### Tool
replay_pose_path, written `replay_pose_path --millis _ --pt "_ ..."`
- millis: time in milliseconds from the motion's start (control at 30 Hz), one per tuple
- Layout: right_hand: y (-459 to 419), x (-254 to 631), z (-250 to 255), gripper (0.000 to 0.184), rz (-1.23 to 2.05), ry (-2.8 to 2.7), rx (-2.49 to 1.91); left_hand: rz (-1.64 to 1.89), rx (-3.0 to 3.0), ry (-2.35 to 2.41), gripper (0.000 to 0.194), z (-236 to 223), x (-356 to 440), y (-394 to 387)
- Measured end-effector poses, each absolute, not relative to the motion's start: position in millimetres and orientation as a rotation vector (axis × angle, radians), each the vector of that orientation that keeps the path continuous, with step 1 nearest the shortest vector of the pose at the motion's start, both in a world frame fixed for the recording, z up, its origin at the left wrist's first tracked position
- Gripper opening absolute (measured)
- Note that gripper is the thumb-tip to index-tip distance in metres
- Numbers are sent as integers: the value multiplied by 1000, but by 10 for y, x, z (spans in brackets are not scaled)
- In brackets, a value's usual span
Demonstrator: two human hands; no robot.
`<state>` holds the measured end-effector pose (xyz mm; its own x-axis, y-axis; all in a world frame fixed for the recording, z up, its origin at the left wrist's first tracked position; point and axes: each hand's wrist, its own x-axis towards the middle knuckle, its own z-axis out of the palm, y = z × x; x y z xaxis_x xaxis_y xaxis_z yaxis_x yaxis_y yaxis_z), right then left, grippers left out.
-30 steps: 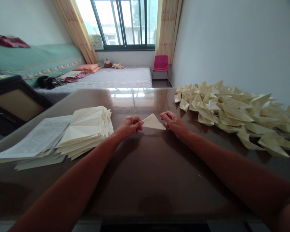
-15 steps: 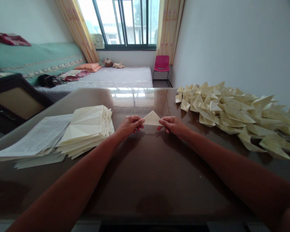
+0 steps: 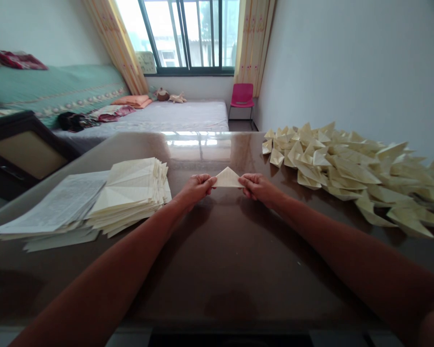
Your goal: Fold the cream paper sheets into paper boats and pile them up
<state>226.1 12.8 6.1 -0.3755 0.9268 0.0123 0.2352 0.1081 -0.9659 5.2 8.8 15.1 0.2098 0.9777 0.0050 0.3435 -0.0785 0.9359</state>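
A small cream paper folded into a triangle (image 3: 227, 178) is held just above the glossy brown table (image 3: 220, 260). My left hand (image 3: 195, 189) pinches its left corner, fingers curled. My right hand (image 3: 259, 187) pinches its right corner, fingers curled too. Left of my hands lies a stack of creased cream sheets (image 3: 132, 193). At the right spreads a large heap of folded paper shapes (image 3: 350, 166).
Printed sheets (image 3: 54, 205) lie under and left of the stack. Beyond the table are a bed (image 3: 173, 115), a pink chair (image 3: 241, 96), a window with curtains and a dark cabinet (image 3: 18, 154) at the left.
My right hand has moved left and taken hold of the triangle's right corner; one second ago it was just off it. The view shifted slightly.
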Motion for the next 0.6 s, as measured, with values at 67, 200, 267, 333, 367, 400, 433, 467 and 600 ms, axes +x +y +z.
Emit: replay_pose_path --millis 67,200,267,333,367,400,433,467,600 --pt "128 2260 65 36 1325 -1710 -1144 892 1591 1281 40 159 61 81" --pt "142 2305 106 39 1229 -1895 -1237 884 1613 1298 40 178 61 73" --pt "138 2339 155 42 898 -2112 -1331 866 1635 1306 41 197 49 68" --pt "113 2355 216 40 423 -2238 -1360 839 1654 1307 42 229 36 55" --pt "92 2352 245 39 243 -2259 -1329 821 1665 1303 42 249 31 45" --pt "66 2342 271 42 142 -2277 -1277 800 1681 1297 42 273 28 33" --pt "37 2327 293 50 119 -2310 -1215 772 1702 1289 42 299 26 18" --pt "9 2310 307 59 148 -2356 -1155 736 1729 1275 42 326 27 1" --pt "-54 2262 300 84 354 -2525 -1035 599 1844 1175 44 428 38 -67"
